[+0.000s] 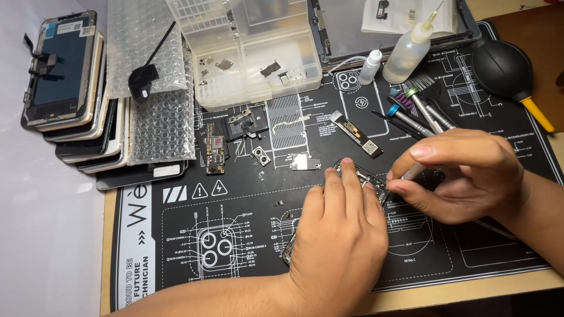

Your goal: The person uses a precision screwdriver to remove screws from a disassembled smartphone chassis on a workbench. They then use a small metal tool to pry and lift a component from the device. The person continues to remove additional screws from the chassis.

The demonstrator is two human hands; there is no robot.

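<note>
The left hand (338, 235) lies flat on the opened phone frame (369, 179) in the middle of the black repair mat (247, 258), pressing it down. The right hand (464, 176) pinches a thin screwdriver (412, 172) over it. The frame looks light, stiff and fragile; better to hold it by the edges.

Wooden desk (470, 290) beside a pale wall (47, 235), evenly lit.

a phone repair bench: black work mat (176, 246), stacked phone screens (64, 76), screwdrivers (426, 111).
</note>
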